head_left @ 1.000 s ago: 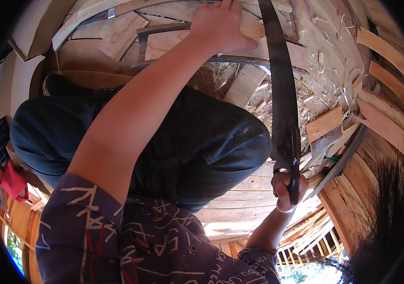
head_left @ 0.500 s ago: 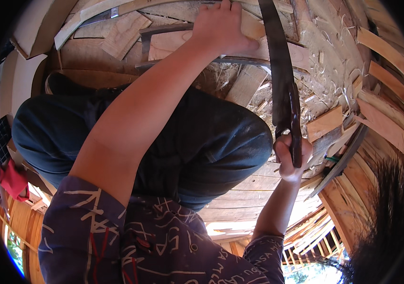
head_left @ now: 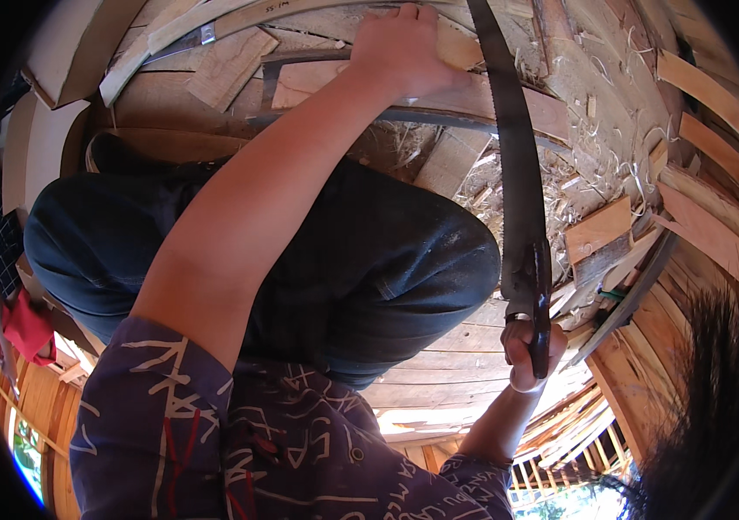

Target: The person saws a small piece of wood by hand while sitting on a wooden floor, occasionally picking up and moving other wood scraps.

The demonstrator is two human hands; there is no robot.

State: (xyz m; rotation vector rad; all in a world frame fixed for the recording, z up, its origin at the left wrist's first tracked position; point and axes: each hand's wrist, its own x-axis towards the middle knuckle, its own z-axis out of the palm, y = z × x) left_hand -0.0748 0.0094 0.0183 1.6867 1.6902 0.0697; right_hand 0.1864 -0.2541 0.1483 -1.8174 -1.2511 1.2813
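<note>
Plank flooring (head_left: 439,364), bent by the wide lens, spreads under a wood-strewn workplace. At the left is a red cloth (head_left: 30,328); right of it and farther off, a loose offcut (head_left: 233,68) lies short of a curved strip (head_left: 300,13). Near the far middle, the left hand (head_left: 402,52) rests palm down on a pale board (head_left: 479,97), thumb apart and fingers extended, gripping nothing that can be seen. Just right of it, a handsaw (head_left: 517,165) crosses over the board toward its right end, its handle in the closed fingers of the near right hand (head_left: 530,347). Curled shavings (head_left: 638,165) and stacked boards (head_left: 720,152) fill the right. Sawing seems the step in hand, though whether the teeth bite cannot be told; another stroke would call for a steady board and a straight blade. Pale lettering patterns the shirt (head_left: 309,425), and the curved strip bears a small dark inscription; no brand shows.
</note>
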